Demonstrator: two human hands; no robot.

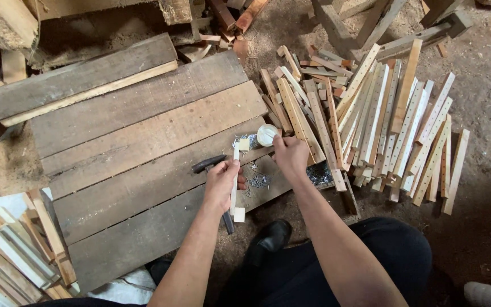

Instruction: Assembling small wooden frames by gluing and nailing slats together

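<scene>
Nearest, the left hand (221,183) is closed around a thin pale wood strip (235,179) and seems to clamp the hammer (214,181) handle with it; the dark hammer head sticks out to the left, the handle end pokes out below the wrist. The strip looks light and stiff, probably easy to split at the ends, so best held mid-length as here; a small block (238,214) sits at its near end, and whether it is joined on is unclear. The hammer is likely head-heavy, so grip low on the handle. Loose nails (258,181) lie just beside the hand on the plank counter (132,148): small, slippery, pinch singly. The right hand (290,156) has its fingers curled shut, touching or pinching something near a small white round tub (266,135); what it holds is hidden. Further off, a heap of drilled wood slats (393,131) on the dirt floor. A bundle of sticks (12,256) at left is cut off by the edge.
</scene>
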